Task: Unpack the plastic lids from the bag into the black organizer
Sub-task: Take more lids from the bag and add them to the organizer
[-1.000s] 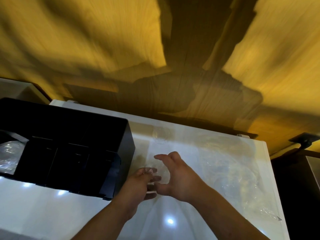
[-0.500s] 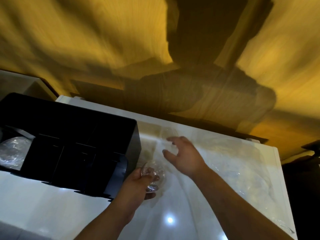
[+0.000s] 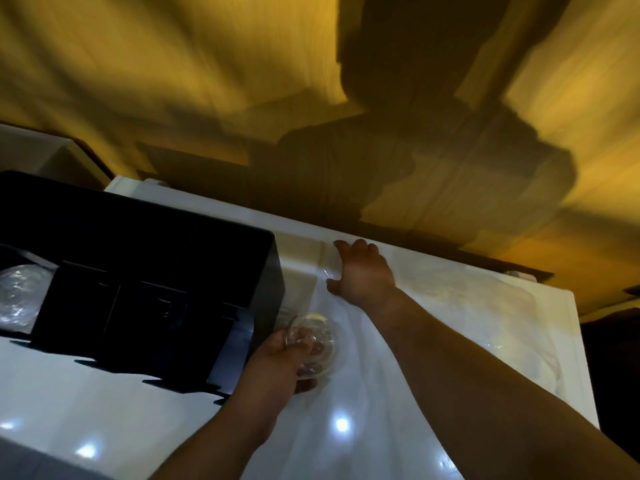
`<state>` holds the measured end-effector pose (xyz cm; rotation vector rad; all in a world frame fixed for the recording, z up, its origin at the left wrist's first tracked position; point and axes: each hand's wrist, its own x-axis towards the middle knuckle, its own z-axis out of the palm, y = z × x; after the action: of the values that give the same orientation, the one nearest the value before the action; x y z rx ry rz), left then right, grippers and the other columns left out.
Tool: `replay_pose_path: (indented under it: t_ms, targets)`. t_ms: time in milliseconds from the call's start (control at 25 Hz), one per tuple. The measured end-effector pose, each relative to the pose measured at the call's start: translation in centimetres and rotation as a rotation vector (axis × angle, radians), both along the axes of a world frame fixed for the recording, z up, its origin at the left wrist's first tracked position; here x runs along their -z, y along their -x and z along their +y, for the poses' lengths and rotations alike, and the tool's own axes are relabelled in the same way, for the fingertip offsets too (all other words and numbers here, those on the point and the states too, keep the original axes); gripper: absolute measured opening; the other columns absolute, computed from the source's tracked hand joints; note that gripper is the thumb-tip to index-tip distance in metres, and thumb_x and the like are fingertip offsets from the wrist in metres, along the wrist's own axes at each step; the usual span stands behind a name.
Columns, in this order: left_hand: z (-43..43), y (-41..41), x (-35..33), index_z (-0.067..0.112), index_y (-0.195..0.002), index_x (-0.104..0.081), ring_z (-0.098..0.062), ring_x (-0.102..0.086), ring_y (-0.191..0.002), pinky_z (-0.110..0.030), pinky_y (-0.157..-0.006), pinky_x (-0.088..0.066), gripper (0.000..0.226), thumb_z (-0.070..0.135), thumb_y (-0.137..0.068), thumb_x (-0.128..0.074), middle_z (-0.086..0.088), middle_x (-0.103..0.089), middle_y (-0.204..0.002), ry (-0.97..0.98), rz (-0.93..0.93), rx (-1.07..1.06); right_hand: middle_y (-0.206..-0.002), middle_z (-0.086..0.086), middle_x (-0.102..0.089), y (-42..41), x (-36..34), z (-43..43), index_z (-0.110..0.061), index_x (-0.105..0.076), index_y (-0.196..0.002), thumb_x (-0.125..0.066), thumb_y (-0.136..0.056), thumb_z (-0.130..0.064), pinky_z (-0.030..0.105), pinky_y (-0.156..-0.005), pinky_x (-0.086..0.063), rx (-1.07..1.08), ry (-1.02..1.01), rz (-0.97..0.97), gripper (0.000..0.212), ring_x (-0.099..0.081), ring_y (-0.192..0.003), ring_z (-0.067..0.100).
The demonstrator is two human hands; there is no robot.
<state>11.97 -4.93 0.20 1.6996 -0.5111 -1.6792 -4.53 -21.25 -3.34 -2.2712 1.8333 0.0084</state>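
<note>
Well, at the far left a bundle of clear lids (image 3: 19, 294) sits in the end compartment of the black organizer (image 3: 145, 258), which stands on the glossy white table (image 3: 62, 396); its other compartments are too dark to see into. Just right of the organizer's near corner, the left hand (image 3: 277, 365) is raised above the tabletop, fingers and thumb curled round a small nested stack of clear dome lids (image 3: 315, 341), held tilted and close to the organizer's side wall without touching it. Further right and further back, the right hand (image 3: 362, 271) lies palm down near the table's far edge, fingers stretched out and relaxed, resting on the crumpled clear plastic bag (image 3: 491, 317) that spreads across the right half of the table; whether it pinches the film, I cannot tell. Behind it all, a wood-panel wall (image 3: 173, 81) carries heavy shadows.
</note>
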Motion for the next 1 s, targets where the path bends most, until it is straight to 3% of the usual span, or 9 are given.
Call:
replay_pose_path:
  t_ms: [120, 280, 360, 560, 760, 880, 1000]
  targets:
    - [-0.2, 0.1, 0.2, 0.024, -0.107, -0.078, -0.015, -0.079, -0.077, -0.028, -0.06, -0.062, 0.014, 0.016, -0.098, -0.07, 0.0, -0.085, -0.097, -0.001, 0.011, -0.016, -0.138, 0.013, -0.055, 0.7, -2.1, 2.7, -0.027, -0.043, -0.152, -0.08, -0.075, -0.056, 0.042, -0.097, -0.05, 0.08, 0.016, -0.349, 0.09, -0.051, -0.124, 0.033]
    - [-0.2, 0.6, -0.3, 0.023, -0.113, -0.075, -0.019, -0.08, -0.086, -0.029, -0.061, -0.061, 0.014, 0.024, -0.102, -0.067, 0.004, -0.085, -0.095, -0.009, 0.029, 0.008, -0.139, -0.021, -0.045, 2.2, -4.4, 10.9, -0.05, -0.037, -0.146, -0.072, -0.069, -0.073, 0.025, -0.092, -0.049, 0.083, -0.067, -0.6, 0.087, -0.051, -0.118, 0.004]
    - [0.0, 0.9, -0.6, 0.022, -0.115, -0.076, -0.021, -0.08, -0.088, -0.029, -0.063, -0.062, 0.016, 0.025, -0.103, -0.065, 0.001, -0.085, -0.096, 0.003, 0.036, 0.043, -0.132, -0.028, -0.043, 2.6, -4.6, 14.4, -0.052, -0.038, -0.144, -0.072, -0.069, -0.074, 0.02, -0.09, -0.051, 0.075, -0.109, -0.634, 0.085, -0.054, -0.111, -0.002]
    - [1.2, 1.8, -1.3, 0.022, -0.115, -0.077, -0.025, -0.082, -0.088, -0.044, -0.08, -0.068, 0.025, 0.029, -0.105, -0.055, -0.003, -0.085, -0.101, 0.013, 0.064, 0.095, -0.13, -0.023, -0.048, 2.8, -4.2, 17.9, -0.046, -0.045, -0.142, -0.076, -0.074, -0.071, 0.016, -0.089, -0.053, 0.112, -0.131, -0.719, 0.079, -0.059, -0.105, -0.001]
    - [2.5, 2.4, -2.0, 0.026, -0.109, -0.08, -0.026, -0.081, -0.091, -0.04, -0.074, -0.065, 0.029, 0.045, -0.103, -0.058, -0.002, -0.085, -0.103, 0.023, 0.075, 0.161, -0.131, -0.021, -0.047, 3.1, -4.9, 19.1, -0.048, -0.043, -0.142, -0.072, -0.074, -0.071, 0.023, -0.089, -0.057, 0.083, -0.097, -0.641, 0.078, -0.062, -0.104, 0.007]
    - [3.2, 2.4, -2.0, 0.025, -0.123, -0.07, -0.024, -0.082, -0.091, -0.037, -0.073, -0.065, 0.022, 0.03, -0.102, -0.067, 0.001, -0.084, -0.101, 0.06, 0.014, 0.198, -0.133, -0.022, -0.048, 2.7, -5.0, 19.5, -0.048, -0.043, -0.143, -0.071, -0.076, -0.071, 0.021, -0.09, -0.057, 0.024, -0.088, -0.616, 0.076, -0.061, -0.104, 0.005]
    - [3.7, 1.3, -2.3, 0.025, -0.119, -0.071, -0.021, -0.082, -0.086, -0.031, -0.065, -0.063, 0.019, 0.024, -0.1, -0.069, 0.002, -0.085, -0.097, 0.056, -0.006, 0.125, -0.13, -0.031, -0.049, 2.8, -4.9, 19.2, -0.054, -0.045, -0.138, -0.064, -0.077, -0.081, 0.011, -0.083, -0.052, 0.096, -0.126, -0.702, 0.069, -0.059, -0.105, -0.006]
